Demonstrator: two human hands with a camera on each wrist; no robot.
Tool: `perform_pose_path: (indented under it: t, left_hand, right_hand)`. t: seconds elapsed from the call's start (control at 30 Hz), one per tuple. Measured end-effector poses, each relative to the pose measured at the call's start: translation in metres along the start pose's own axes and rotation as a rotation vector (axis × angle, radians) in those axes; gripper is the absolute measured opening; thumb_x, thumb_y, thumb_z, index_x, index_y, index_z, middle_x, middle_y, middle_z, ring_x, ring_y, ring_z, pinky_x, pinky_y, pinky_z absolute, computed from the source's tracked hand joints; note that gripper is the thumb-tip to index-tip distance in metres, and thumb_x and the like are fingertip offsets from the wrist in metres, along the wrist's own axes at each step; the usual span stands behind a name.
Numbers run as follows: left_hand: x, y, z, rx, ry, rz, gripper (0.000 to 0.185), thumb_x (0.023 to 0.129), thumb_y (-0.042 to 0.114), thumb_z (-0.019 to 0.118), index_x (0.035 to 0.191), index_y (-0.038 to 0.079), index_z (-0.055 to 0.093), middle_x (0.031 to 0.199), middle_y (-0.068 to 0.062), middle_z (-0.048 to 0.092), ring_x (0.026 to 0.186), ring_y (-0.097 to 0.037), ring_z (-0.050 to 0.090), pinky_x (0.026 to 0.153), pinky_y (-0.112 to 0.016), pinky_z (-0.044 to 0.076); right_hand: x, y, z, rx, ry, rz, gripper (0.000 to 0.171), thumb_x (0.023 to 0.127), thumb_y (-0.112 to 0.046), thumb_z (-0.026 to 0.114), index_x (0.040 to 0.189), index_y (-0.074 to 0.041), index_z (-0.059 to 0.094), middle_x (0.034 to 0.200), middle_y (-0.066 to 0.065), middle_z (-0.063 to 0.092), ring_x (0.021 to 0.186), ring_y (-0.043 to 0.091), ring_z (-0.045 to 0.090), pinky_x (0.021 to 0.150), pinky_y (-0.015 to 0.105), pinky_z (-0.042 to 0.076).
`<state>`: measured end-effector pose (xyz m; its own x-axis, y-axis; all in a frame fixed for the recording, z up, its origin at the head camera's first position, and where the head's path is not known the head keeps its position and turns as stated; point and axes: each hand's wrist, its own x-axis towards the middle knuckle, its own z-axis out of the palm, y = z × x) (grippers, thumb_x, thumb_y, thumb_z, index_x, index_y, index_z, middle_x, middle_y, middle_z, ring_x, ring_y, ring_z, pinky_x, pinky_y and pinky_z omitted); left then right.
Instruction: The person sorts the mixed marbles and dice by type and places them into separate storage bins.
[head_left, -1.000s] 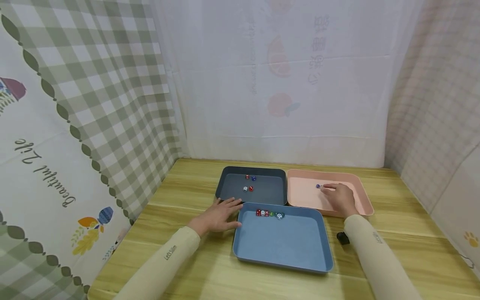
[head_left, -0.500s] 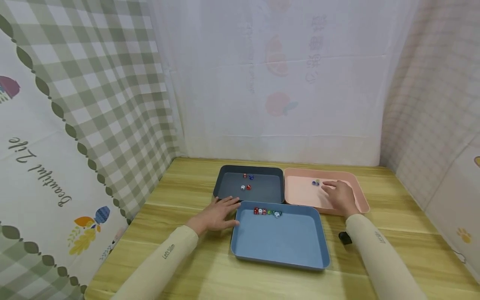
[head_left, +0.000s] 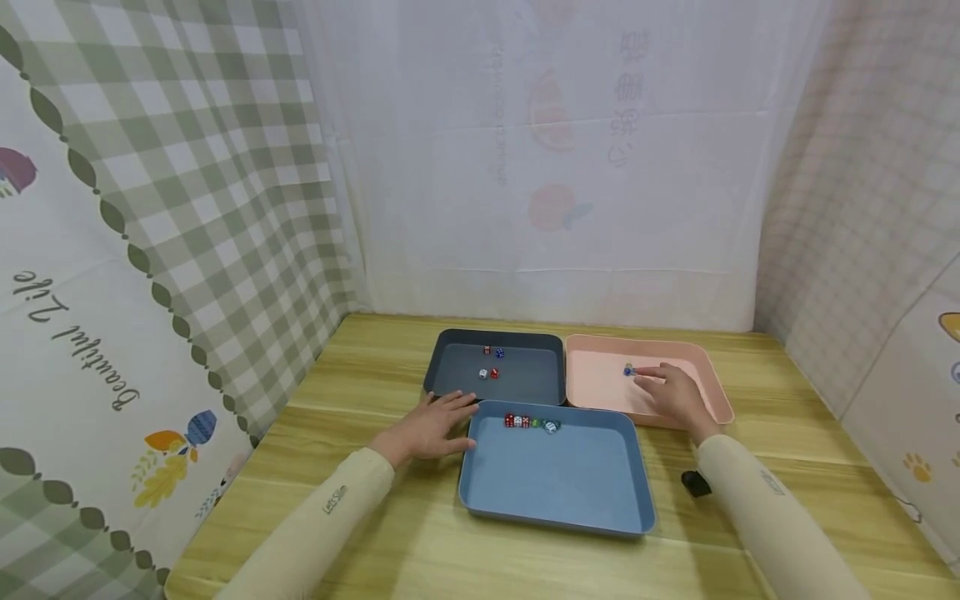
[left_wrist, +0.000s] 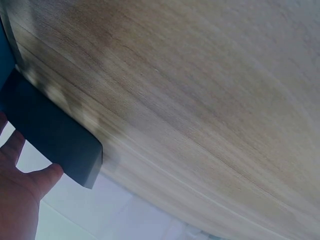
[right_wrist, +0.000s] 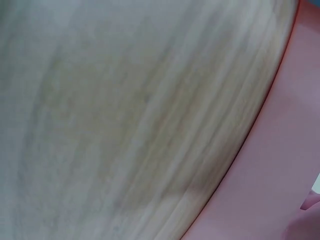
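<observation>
Though wrist views blur: right hand (head_left: 678,393) fingers pinching blue die (head_left: 628,371) in pink tray (head_left: 600,398); left hand (head_left: 431,425) flat, released.

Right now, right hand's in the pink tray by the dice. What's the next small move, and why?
Probably close the right hand's fingertips on the blue die and lift it. They sit right beside it in the pink tray, whether touching I cannot tell, and no grip shows. The left hand lies flat on the table by the dark tray, so it need not move.
</observation>
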<state>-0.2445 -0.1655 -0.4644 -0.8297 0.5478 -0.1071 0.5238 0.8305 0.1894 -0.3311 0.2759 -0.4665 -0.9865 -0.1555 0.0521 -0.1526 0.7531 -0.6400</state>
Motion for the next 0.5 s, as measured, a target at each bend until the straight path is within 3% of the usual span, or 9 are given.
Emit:
perform_pose_path:
  t: [0.3,0.5]
  left_hand:
    - [-0.001,-0.001,0.004,-0.003,0.006,0.002,0.072,0.098,0.057,0.05,0.155,0.016,0.037,0.162,-0.001,0.027,0.149,-0.027,0.02,0.115,-0.064,0.015]
    - [0.001,-0.001,0.004,-0.001,0.009,0.002,0.071,0.098,0.057,0.05,0.155,0.016,0.037,0.162,0.0,0.027,0.15,-0.026,0.02,0.115,-0.063,0.014]
  right_hand:
    - [-0.005,-0.012,0.011,0.093,-0.042,-0.041,0.046,0.101,-0.03,0.06,0.132,0.004,0.061,0.152,0.036,0.025,0.138,0.056,0.025,0.107,0.065,0.028]
    - [-0.011,-0.024,0.014,0.105,-0.058,-0.124,0.042,0.1,-0.029,0.062,0.128,0.003,0.065,0.152,0.034,0.031,0.138,0.053,0.028,0.107,0.065,0.03]
